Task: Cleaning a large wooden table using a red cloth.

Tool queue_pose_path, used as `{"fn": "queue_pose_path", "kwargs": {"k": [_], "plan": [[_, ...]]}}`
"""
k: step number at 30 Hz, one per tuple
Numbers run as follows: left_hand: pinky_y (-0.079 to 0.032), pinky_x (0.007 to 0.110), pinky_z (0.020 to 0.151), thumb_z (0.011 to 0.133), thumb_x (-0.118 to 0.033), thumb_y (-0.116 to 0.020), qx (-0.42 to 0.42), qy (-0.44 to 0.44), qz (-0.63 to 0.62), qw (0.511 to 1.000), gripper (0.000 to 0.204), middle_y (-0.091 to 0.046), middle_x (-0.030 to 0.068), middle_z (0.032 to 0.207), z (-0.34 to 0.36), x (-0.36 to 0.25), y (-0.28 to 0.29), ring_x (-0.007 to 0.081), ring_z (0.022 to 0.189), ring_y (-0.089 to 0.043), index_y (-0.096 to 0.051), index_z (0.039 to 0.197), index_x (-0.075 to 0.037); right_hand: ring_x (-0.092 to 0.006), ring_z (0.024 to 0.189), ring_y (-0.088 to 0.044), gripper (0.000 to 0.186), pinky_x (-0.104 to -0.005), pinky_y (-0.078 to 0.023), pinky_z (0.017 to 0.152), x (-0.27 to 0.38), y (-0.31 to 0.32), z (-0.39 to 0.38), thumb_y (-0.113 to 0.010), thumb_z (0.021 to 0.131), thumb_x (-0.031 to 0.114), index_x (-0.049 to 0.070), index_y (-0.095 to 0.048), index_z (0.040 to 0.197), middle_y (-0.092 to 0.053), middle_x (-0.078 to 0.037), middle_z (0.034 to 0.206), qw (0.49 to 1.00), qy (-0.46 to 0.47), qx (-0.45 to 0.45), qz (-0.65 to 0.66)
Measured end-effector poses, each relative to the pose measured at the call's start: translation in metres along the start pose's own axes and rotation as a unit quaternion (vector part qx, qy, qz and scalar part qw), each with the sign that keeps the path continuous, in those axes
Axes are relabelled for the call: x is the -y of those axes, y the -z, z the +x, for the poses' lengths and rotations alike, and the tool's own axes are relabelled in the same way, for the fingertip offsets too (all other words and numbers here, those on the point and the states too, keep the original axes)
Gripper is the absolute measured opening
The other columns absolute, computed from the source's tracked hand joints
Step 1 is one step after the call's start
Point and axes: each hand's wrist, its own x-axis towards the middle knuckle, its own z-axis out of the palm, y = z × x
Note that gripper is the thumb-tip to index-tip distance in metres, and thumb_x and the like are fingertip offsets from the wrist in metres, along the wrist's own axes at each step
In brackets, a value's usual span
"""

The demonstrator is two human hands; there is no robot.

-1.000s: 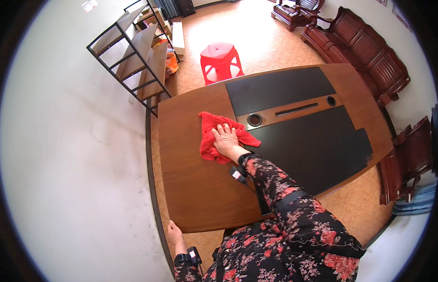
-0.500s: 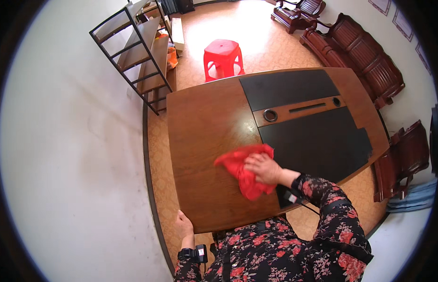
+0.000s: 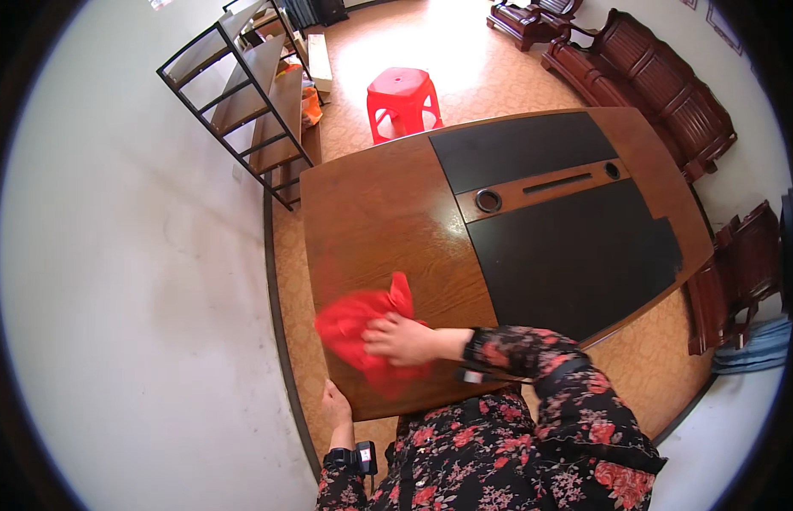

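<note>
A red cloth [image 3: 354, 322] lies bunched on the brown wooden table [image 3: 371, 217], close to its near left corner. My right hand [image 3: 402, 340] presses down on the cloth with its fingers bent into it; the cloth's edges are smeared by motion. At the same corner, my left hand [image 3: 337, 405] grips the table's edge, and some of its fingers are hidden there. Black panels [image 3: 575, 264] cover the right part of the tabletop, with a wooden strip holding a round black-rimmed hole [image 3: 488, 200] between them.
Beyond the table's far edge stands a red plastic stool [image 3: 402, 95]. A black-framed shelf [image 3: 256, 94] is against the left wall. Dark wooden seats, a bench [image 3: 648, 81] and a chair [image 3: 737, 272], line the right side.
My right hand has swept the red cloth left and slightly nearer across the wood, away from the black panel. My left hand stays at the table's corner.
</note>
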Motion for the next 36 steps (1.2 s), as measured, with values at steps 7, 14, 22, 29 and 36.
{"fn": "queue_pose_path", "kwargs": {"k": [7, 14, 22, 29, 36], "plan": [[-0.045, 0.042, 0.09, 0.099, -0.053, -0.029, 0.011, -0.003, -0.022, 1.0, 0.069, -0.066, 0.0252, 0.108, -0.001, -0.01, -0.001, 0.0402, 0.104, -0.06, -0.062, 0.114, 0.005, -0.0302, 0.124, -0.044, 0.058, -0.0477, -0.037, 0.099, -0.043, 0.053, -0.131, -0.068, 0.065, 0.023, 0.015, -0.056, 0.121, -0.051, -0.007, 0.13, 0.976, -0.2, -0.071, -0.055], [-0.045, 0.043, 0.09, 0.099, -0.054, -0.029, 0.005, -0.01, 0.007, 1.0, 0.069, -0.066, 0.0254, 0.107, -0.007, -0.031, 0.001, 0.0418, 0.104, -0.06, -0.063, 0.113, 0.004, -0.0321, 0.125, -0.04, 0.053, -0.0533, -0.037, 0.097, -0.12, 0.014, 0.016, -0.063, 0.075, 0.03, 0.014, -0.053, 0.125, -0.048, -0.009, 0.131, 0.834, -0.505, -0.167, -0.146], [-0.042, 0.043, 0.098, 0.097, -0.057, -0.024, 0.079, 0.012, -0.043, 0.996, 0.069, -0.06, 0.0233, 0.122, 0.017, 0.022, -0.004, 0.0406, 0.115, -0.055, -0.059, 0.125, -0.004, -0.031, 0.128, -0.041, 0.06, -0.0489, -0.036, 0.103, 0.03, 0.006, -0.016, -0.069, 0.07, 0.03, 0.013, -0.054, 0.126, -0.049, -0.01, 0.132, 1.0, 0.015, 0.013, 0.023], [-0.044, 0.042, 0.093, 0.1, -0.052, -0.027, 0.063, -0.048, -0.083, 0.993, 0.067, -0.063, 0.0249, 0.115, 0.007, 0.003, -0.002, 0.0392, 0.109, -0.058, -0.059, 0.119, 0.005, -0.0297, 0.122, -0.045, 0.057, -0.0461, -0.037, 0.097, -0.033, 0.061, -0.14, -0.067, 0.064, 0.017, 0.015, -0.055, 0.121, -0.052, -0.007, 0.127, 0.96, -0.254, -0.087, -0.078], [-0.046, 0.044, 0.089, 0.099, -0.055, -0.026, 0.012, -0.034, -0.019, 0.999, 0.07, -0.066, 0.0237, 0.106, 0.001, -0.017, -0.007, 0.0401, 0.104, -0.06, -0.065, 0.11, 0.001, -0.0322, 0.128, -0.037, 0.058, -0.0544, -0.034, 0.1, -0.121, 0.023, -0.045, -0.063, 0.075, 0.033, 0.014, -0.052, 0.128, -0.046, -0.009, 0.135, 0.817, -0.525, -0.166, -0.168]]}}
